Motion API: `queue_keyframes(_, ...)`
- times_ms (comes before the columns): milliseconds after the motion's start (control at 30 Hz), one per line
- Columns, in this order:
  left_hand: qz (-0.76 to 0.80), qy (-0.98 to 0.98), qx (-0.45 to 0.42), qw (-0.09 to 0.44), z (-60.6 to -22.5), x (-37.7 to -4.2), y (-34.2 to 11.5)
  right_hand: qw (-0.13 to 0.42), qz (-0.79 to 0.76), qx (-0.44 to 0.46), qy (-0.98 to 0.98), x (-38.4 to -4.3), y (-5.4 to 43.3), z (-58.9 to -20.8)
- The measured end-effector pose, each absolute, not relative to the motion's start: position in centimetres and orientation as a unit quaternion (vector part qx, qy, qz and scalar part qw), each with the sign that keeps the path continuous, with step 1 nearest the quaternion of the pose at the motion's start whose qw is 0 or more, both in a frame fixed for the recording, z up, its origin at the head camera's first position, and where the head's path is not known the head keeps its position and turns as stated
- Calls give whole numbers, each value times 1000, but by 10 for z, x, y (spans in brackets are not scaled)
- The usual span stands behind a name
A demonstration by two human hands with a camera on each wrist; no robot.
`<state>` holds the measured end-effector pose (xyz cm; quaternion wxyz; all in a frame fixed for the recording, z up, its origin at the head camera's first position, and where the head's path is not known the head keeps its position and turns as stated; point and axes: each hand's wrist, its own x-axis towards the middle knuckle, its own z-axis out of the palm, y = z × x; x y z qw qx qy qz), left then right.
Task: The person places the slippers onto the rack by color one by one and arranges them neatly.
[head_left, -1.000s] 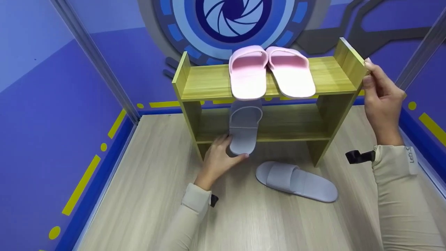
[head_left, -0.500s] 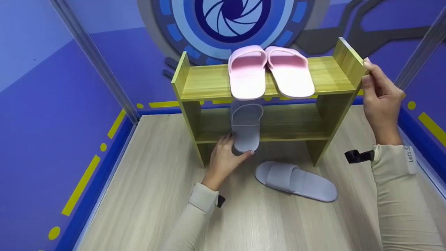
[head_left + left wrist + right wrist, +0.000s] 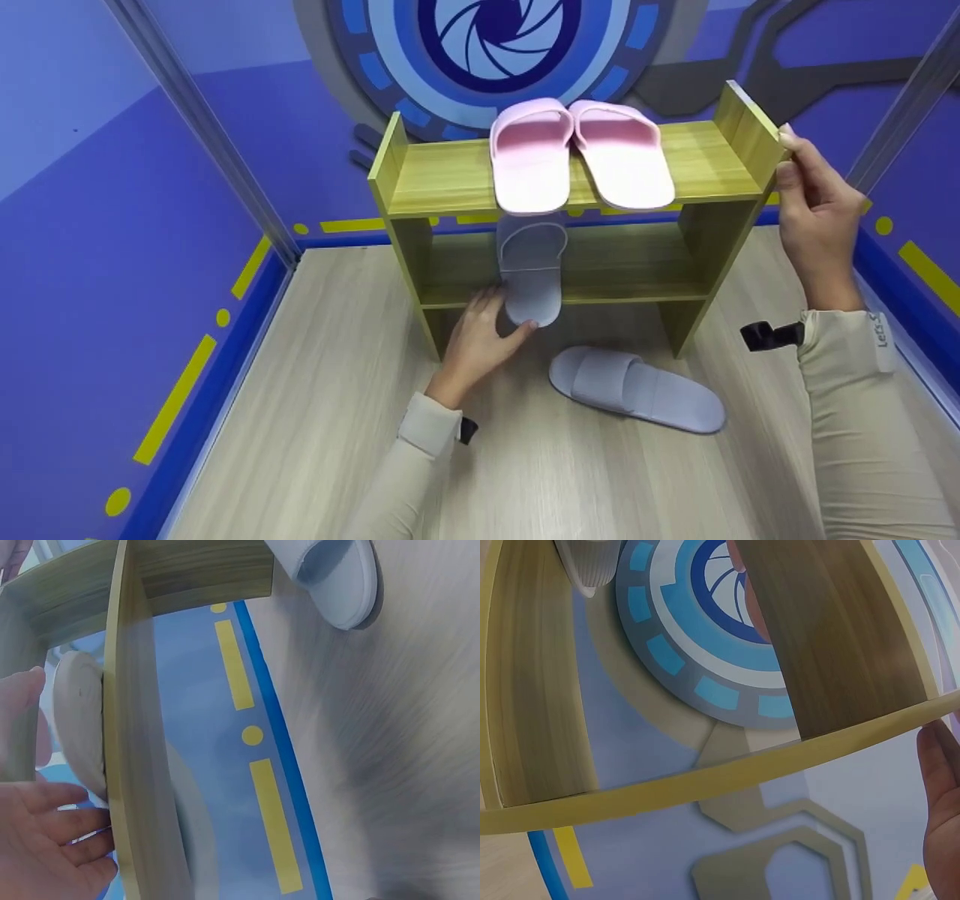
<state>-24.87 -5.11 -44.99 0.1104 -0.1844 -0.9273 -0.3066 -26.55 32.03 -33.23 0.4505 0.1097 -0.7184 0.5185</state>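
A grey slipper [image 3: 534,292] lies on the middle shelf of a small wooden shoe rack [image 3: 637,281], heel jutting past the front edge. My left hand [image 3: 480,337] is at this slipper, fingers along its left side and thumb near the heel. The left wrist view shows those fingers [image 3: 86,829] fairly straight at the shelf edge, the thumb apart from the slipper [image 3: 79,720]. With thumb and fingertips, my right hand [image 3: 821,214] holds the rack's right side panel near its top. The other grey slipper [image 3: 637,390] lies on the floor before the rack.
Two pink slippers [image 3: 532,165] sit side by side on the top shelf, toes toward the wall. Behind the rack stands a blue patterned wall [image 3: 247,135], and side walls rise left and right. The floor [image 3: 315,420] is pale wood-look.
The grey slipper on the middle shelf has shifted slightly right and stands straighter. My left hand moved right with it, then drew back a little. My right hand stays on the rack.
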Motion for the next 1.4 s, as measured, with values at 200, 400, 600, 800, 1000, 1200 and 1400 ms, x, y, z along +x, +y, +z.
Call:
queue_keyframes(200,-321,-907,-221,157,-443,-249,-62,444,535,110,-711,-267,316,-334)
queue_keyframes(400,-353,-874,-238,233,-431,-250,-73,435,573,100,-688,-262,312,-331)
queue_keyframes(600,-376,-814,-284,341,-415,-255,-90,423,570,97,-698,-255,310,-328)
queue_keyframes(800,-366,-784,-301,403,-396,-257,-107,397,606,85,-684,-247,312,-330)
queue_keyframes(1000,-371,-761,-300,439,-377,-261,-122,379,592,61,-709,-236,314,-341)
queue_keyframes(1200,-385,-761,-286,436,-360,-265,-140,344,546,44,-763,-222,317,-358)
queue_keyframes(1400,-426,-768,-256,403,-347,-268,-154,329,529,45,-781,-210,316,-385)
